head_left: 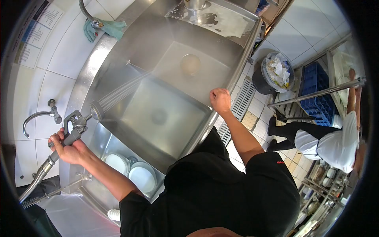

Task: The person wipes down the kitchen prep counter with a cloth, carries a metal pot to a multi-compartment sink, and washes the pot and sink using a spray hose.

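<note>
My left hand (68, 148) is wrapped round the grey handle of a spray nozzle (96, 110) at the left. Streams of water leave the nozzle toward the upper right, over the steel sink (158, 114). Cloudy water lies in the near basin, and a round drain (190, 64) shows in the far one. My right hand (220, 100) is closed at the sink's right rim; whether anything is inside its curled fingers is hidden. White plates (142, 177) stand in a steel compartment below the near basin.
A green cloth (103, 29) hangs by a tap at the upper left. Another tap (37, 114) juts from the tiled wall. At the right are a rubbish bin (276, 73), blue crates (316, 94), a floor grate (241, 104) and a person in white (331, 142) by the shelves.
</note>
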A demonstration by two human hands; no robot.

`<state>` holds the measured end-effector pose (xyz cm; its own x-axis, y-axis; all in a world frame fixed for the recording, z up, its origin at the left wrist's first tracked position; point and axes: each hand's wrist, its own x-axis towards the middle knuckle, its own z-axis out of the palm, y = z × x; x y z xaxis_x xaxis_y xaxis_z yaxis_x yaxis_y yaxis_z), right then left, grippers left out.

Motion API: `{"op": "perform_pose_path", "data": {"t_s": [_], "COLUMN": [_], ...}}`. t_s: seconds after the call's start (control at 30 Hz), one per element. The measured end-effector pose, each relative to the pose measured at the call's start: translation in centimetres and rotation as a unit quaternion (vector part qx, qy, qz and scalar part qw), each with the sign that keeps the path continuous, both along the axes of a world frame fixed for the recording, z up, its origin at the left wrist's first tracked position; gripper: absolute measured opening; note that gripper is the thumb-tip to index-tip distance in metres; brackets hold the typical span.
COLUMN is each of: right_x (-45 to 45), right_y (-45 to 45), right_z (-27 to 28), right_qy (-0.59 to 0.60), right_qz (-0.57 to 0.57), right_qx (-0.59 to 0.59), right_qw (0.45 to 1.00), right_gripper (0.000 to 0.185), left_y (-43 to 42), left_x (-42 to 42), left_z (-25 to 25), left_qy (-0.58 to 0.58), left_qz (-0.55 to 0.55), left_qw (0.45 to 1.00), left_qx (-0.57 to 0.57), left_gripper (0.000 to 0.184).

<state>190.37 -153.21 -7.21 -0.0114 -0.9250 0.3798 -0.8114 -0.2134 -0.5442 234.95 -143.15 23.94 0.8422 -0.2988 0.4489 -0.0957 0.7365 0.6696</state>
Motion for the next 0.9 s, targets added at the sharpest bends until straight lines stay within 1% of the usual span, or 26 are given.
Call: {"op": "perform_pose_path", "data": {"t_s": [0.23,0.33,0.53,0.63,0.83,0.9], "right_x": [0.1,0.4,0.6,0.5,0.1,0.0], "right_y": [-0.1,-0.1,-0.3,-0.1,0.0,0.0], "right_z": [0.3,0.4,0.4,0.3,0.0,0.0], "right_qy": [0.001,0.003,0.008,0.005,0.01,0.016], "right_qz": [-0.001,-0.003,-0.005,-0.006,-0.006,-0.005], "right_qx": [-0.005,0.0,0.005,0.008,0.009,0.012], "right_qw": [1.0,1.0,1.0,1.0,1.0,1.0], "right_gripper": [0.009,0.01,0.01,0.011,0.011,0.011], "left_y": [0.2,0.8,1.5,1.3,0.3,0.4], "left_x": [-0.7,-2.1,-2.9,-2.7,-1.3,-1.0], "left_z": [0.2,0.1,0.2,0.3,0.4,0.1], "left_qy": [0.017,0.018,0.02,0.006,0.032,0.034], "left_qz": [-0.003,-0.031,-0.069,-0.068,-0.017,-0.026], "left_qw": [1.0,0.999,0.997,0.998,0.999,0.999], "left_qx": [0.02,0.03,0.011,-0.008,-0.007,0.0], "left_gripper": [0.012,0.01,0.01,0.009,0.01,0.011]}}
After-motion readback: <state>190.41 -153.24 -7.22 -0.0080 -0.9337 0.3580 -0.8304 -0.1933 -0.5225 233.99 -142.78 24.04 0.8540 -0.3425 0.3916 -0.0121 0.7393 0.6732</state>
